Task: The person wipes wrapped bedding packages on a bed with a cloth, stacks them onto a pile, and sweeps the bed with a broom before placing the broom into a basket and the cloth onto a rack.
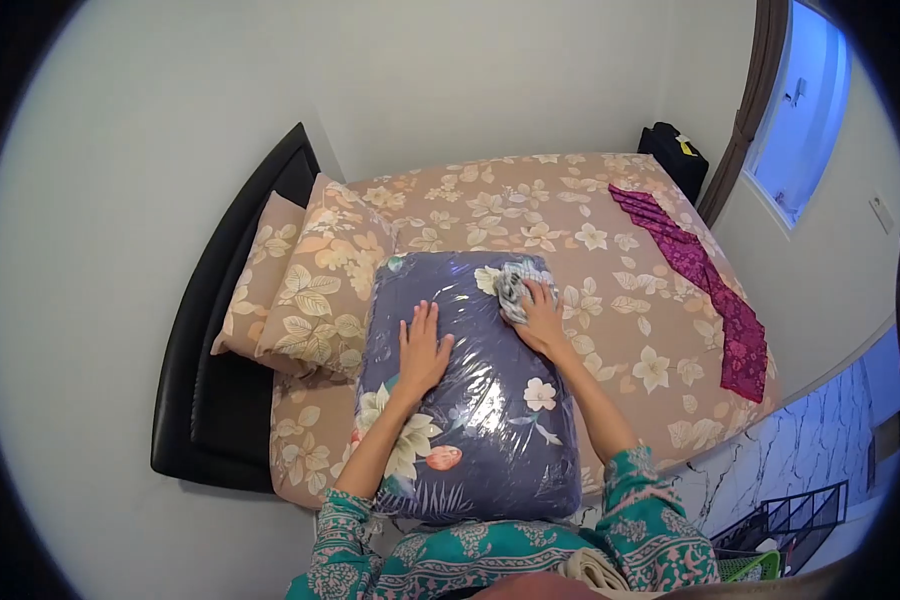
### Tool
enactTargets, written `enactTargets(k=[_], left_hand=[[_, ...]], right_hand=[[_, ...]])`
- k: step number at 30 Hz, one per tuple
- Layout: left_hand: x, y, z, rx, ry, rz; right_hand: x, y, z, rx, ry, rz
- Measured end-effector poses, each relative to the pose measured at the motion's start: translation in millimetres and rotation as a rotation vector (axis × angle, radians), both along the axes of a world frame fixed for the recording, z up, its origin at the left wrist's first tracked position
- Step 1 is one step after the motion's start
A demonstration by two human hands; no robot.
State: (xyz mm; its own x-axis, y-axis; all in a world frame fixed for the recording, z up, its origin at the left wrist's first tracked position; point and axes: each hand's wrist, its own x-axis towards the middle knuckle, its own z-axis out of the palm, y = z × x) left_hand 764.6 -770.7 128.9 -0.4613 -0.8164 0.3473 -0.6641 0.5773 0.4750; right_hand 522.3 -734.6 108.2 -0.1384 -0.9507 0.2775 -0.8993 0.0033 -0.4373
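Observation:
A large dark blue floral bundle (pixel 470 390) in shiny clear plastic lies at the near edge of the bed. My left hand (pixel 422 350) rests flat on its upper left part, fingers spread and holding nothing. Near the bundle's upper right corner, my right hand (pixel 538 320) presses on a crumpled grey and white cloth (pixel 515 284), its fingers over the cloth's right side. The cloth touches the plastic surface.
Two floral pillows (pixel 320 270) lean by the black headboard (pixel 220 400). A magenta cloth (pixel 695 265) lies along the right of the floral bedsheet (pixel 490 205). Beyond are a black bag (pixel 675 155) and a window (pixel 800 110). A black rack (pixel 795 525) and green basket (pixel 750 568) stand lower right.

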Motion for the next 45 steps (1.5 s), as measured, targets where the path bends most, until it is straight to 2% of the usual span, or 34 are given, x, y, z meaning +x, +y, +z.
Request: enactTargets(k=[2, 3, 4, 6, 8, 10, 12, 13, 14, 15, 16, 18, 20, 21, 22, 23, 24, 26, 27, 29, 30, 33, 35, 36, 38, 39, 40, 41, 42, 43, 45], left_hand=[[28.7, 0.4, 8.8, -0.005, 0.038, 0.006], [48.9, 3.0, 10.5, 0.032, 0.047, 0.067], [70.5, 5.7, 8.3, 0.072, 0.063, 0.131], [124.1, 4.3, -21.6, 0.205, 0.085, 0.249], [160.9, 28.5, -44.3, 0.416, 0.382, 0.287], [168.9, 63.9, -54.9, 0.405, 0.361, 0.329], [162.8, 109.2, -52.4, 0.399, 0.292, 0.390], [160.9, 124.5, -48.6, 0.397, 0.254, 0.425], [159.5, 135.1, -44.3, 0.399, 0.252, 0.445], [157.5, 143.5, -39.2, 0.316, 0.195, 0.423], [156.8, 149.3, -36.6, 0.235, 0.138, 0.402], [154.2, 150.5, -36.0, 0.249, 0.152, 0.420], [164.6, 149.1, -38.4, 0.251, 0.173, 0.435], [170.3, 148.4, -43.2, 0.379, 0.369, 0.387], [172.5, 146.7, -47.5, 0.502, 0.571, 0.321], [174.3, 148.4, -49.4, 0.684, 0.962, 0.338], [182.1, 147.3, -55.6, 0.684, 0.976, 0.324], [209.5, 142.0, -68.1, 0.750, 1.157, 0.501], [220.9, 136.8, -68.9, 0.763, 1.156, 0.489], [237.5, 129.3, -68.8, 0.610, 1.113, 0.554], [241.5, 126.4, -64.6, 0.625, 1.106, 0.551], [245.9, 114.4, -44.2, 0.639, 1.028, 0.523], [241.2, 109.9, -30.6, 0.633, 1.003, 0.447], [242.6, 104.4, -30.7, 0.643, 0.998, 0.444], [242.0, 89.1, -32.8, 0.623, 0.927, 0.322], [238.5, 80.6, -28.9, 0.638, 0.925, 0.309], [232.1, 69.4, -21.8, 0.612, 0.909, 0.262], [225.7, 61.5, -15.5, 0.593, 0.889, 0.215], [217.5, 55.5, -8.6, 0.611, 0.880, 0.196], [207.2, 48.1, -0.6, 0.507, 0.809, 0.114], [185.8, 44.5, 24.5, 0.377, 0.648, -0.029]], right_hand=[[17.6, -4.5, 14.6, 0.072, 0.122, 0.022], [27.9, 3.8, 8.4, 0.033, 0.210, 0.128], [44.8, 22.3, 20.7, 0.136, 0.268, 0.269], [89.0, 70.9, 21.9, -0.039, 0.277, 0.576], [127.0, 105.8, 41.2, 0.069, 0.409, 0.920], [149.9, 95.8, 30.7, -0.026, 0.374, 1.094], [162.2, 46.3, 30.9, -0.117, 0.561, 0.982], [166.0, 8.1, 25.9, -0.068, 0.439, 0.867], [165.2, -29.7, 32.3, -0.100, 0.577, 0.780], [167.7, -77.6, 27.3, -0.049, 0.502, 0.612], [166.2, -125.5, 7.3, -0.117, 0.474, 0.433], [168.8, -161.3, 29.1, 0.032, 0.415, 0.320], [192.7, -159.3, 32.2, 0.082, 0.472, 0.392], [201.9, -152.7, 31.5, 0.143, 0.528, 0.430], [216.0, -137.3, 8.7, 0.023, 0.514, 0.487], [229.0, -108.3, 13.3, 0.127, 0.578, 0.684], [242.9, -74.7, 13.5, 0.139, 0.681, 0.833], [265.4, -0.2, 14.8, 0.090, 0.595, 1.060], [271.3, 21.0, 24.4, 0.173, 0.582, 1.254], [271.1, 11.4, 20.5, 0.160, 0.591, 1.202], [272.0, 1.6, 17.0, 0.132, 0.597, 1.163], [240.5, -72.6, 35.2, 0.017, 0.511, 0.711], [214.4, -117.9, 19.5, 0.004, 0.419, 0.488], [217.7, -109.1, 16.3, 0.012, 0.416, 0.481], [233.3, -70.7, 18.3, 0.094, 0.457, 0.590], [249.4, -27.2, 31.0, 0.101, 0.474, 0.728], [258.7, 12.8, 23.7, 0.105, 0.386, 0.909], [269.5, 58.9, 20.5, 0.153, 0.310, 0.980], [270.7, 99.3, 28.8, 0.156, 0.467, 1.061], [263.2, 127.0, 36.2, 0.160, 0.439, 1.198], [231.6, 149.6, 49.0, 0.171, 0.396, 1.097]])
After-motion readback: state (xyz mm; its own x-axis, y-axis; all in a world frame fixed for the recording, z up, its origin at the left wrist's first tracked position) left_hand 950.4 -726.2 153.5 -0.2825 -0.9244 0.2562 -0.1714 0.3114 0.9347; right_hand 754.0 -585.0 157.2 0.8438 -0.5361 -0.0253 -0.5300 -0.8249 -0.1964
